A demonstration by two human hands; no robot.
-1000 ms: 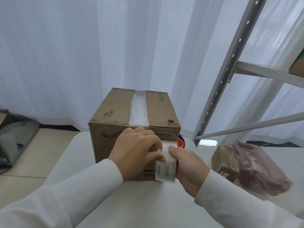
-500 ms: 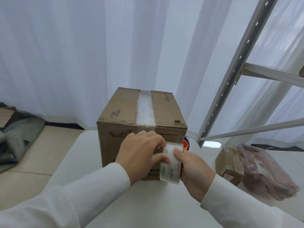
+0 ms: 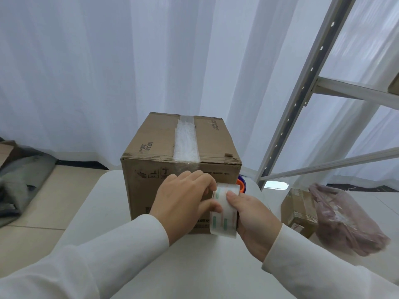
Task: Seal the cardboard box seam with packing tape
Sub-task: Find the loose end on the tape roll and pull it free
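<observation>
Tape already covers the top seam of the cardboard box (image 3: 181, 147), a whitish strip (image 3: 186, 141) running from the far edge to the near edge and folding just over onto the near face. The box sits on the white table (image 3: 97, 208), toward its far side. Against that near face, the left hand (image 3: 183, 203) lies with curled fingers pressing toward the tape roll (image 3: 224, 209), its fingertips touching the roll's left side; whether it pinches the loose end of the tape I cannot tell. The right hand (image 3: 252, 216) is closed around the roll, thumb across its outer face, holding it upright just beside the box's near right corner. Compared with 1 second ago, both hands sit in nearly the same grip at the same spot on the near face, and the roll has barely shifted; what differs most is the head camera, which has tilted so the box appears further right and the shelf frame (image 3: 302, 87) leans more steeply. That suggests the strip is laid and the step in hand is freeing or tearing the tape from the roll. An orange and blue object (image 3: 241, 184) peeks out behind the roll. A small carton (image 3: 299, 210) and a pinkish plastic bag (image 3: 343, 221) lie to the right.
</observation>
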